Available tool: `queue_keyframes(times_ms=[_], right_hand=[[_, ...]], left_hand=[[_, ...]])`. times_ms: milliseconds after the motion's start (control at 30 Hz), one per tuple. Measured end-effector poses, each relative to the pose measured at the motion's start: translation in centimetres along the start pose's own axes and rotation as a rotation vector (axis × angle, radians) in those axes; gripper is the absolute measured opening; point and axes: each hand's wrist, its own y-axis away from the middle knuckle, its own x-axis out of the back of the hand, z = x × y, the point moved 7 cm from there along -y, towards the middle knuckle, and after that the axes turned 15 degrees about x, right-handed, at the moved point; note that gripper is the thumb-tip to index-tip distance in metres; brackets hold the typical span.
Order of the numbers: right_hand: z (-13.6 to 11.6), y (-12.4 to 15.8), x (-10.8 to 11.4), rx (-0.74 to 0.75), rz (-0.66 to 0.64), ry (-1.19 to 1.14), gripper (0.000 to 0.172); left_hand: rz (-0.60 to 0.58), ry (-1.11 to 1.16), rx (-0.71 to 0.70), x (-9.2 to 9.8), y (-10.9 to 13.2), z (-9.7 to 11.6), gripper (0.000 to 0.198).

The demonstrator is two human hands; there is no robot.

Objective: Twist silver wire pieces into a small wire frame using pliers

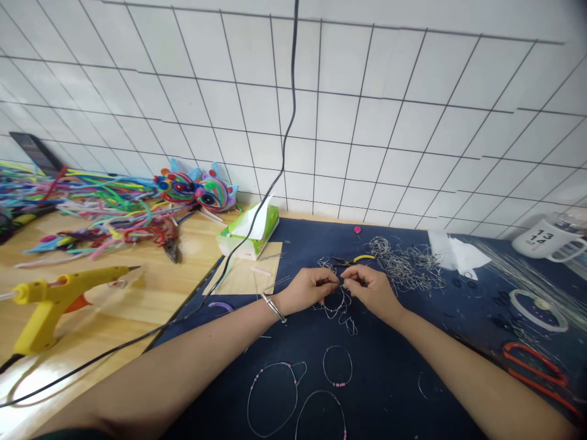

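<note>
Over the dark blue mat, my left hand (316, 286) and my right hand (370, 289) meet fingertip to fingertip. Both are pinched on a thin beaded wire loop (338, 307), whose bent wire hangs below the fingers with small pink beads on it. The exact spot where the wire is gripped is too small to make out. Pliers with yellow handles (364, 258) lie just behind the fingers. Closer to me rest a large beaded wire ring (249, 400), a small beaded wire ring (323, 365) and another ring (300, 410) cut off by the lower edge.
Tangled wire (408, 266) lies behind my right hand. A tissue box (243, 247) stands back left, near a yellow glue gun (50, 302) and colourful pipe cleaners (105, 201). Orange-handled scissors (534, 373) and a white mug (545, 238) are right. A black cable (288, 131) crosses the view.
</note>
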Motion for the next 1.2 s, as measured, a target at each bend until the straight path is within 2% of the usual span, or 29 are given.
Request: queue_keyframes(times_ms=[200,533,733,833,933,1033,1133,1200], right_hand=[[0.4,0.0,-0.1,-0.047,0.041,-0.109,0.017],[0.6,-0.1,-0.3,-0.078,0.048,-0.17,0.017],[0.8,-0.1,-0.7,-0.135,0.004,-0.297,0.025],[0.8,-0.4,0.3,-0.122,0.03,-0.283,0.03],[1.3,-1.0,2.6,-0.076,0.083,-0.146,0.033],[2.0,-1.7,5.0,-0.014,0.075,0.158,0.029],[2.3,-2.3,5.4,0.139,-0.056,0.487,0.027],[2.6,-2.2,4.5,0.225,-0.185,0.632,0.029]], left_hand=[[-0.058,-0.017,0.021,-0.3,0.0,0.0,0.02],[-0.079,-0.016,0.034,-0.4,0.1,0.1,0.026],[-0.113,0.046,0.073,-0.4,0.1,-0.1,0.024],[-0.092,0.103,0.097,-0.2,0.0,0.0,0.025],[-0.06,0.14,0.103,0.2,-0.1,0.0,0.027],[-0.04,0.161,0.11,0.3,-0.1,-0.2,0.027],[-0.022,0.179,0.122,0.4,-0.2,-0.3,0.028],[-0.015,0.184,0.123,0.5,-0.1,-0.3,0.028]])
